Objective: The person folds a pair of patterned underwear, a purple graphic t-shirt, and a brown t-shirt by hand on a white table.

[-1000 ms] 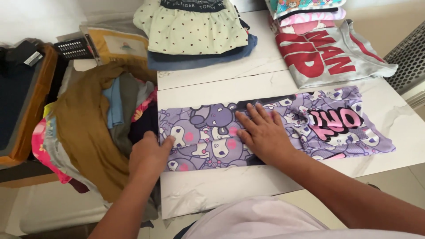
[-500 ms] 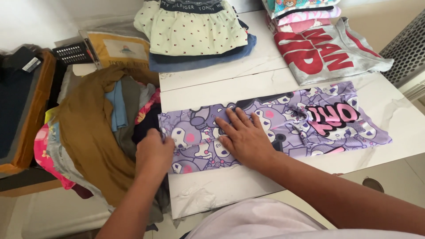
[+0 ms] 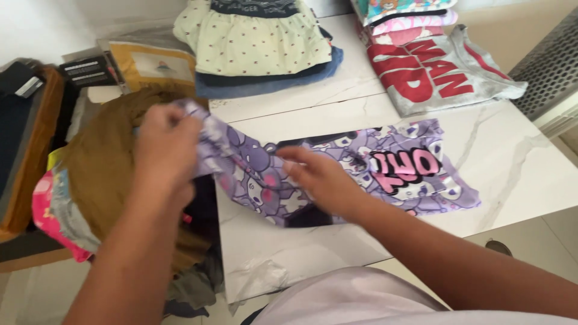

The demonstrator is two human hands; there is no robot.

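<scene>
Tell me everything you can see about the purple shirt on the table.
The purple shirt is thin, soft-looking fabric printed all over with cartoon characters in lilac, white, black and pink, plus big pink lettering outlined in black. It lies folded into a long band across the white table. Its left end is raised off the surface, gripped by the left hand; the right hand lies on its middle. The right end lies flat, and a dark underside shows below the raised part.

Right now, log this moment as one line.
left hand: lifting end of purple shirt | right hand: on shirt middle | table: shirt's other end flat
</scene>
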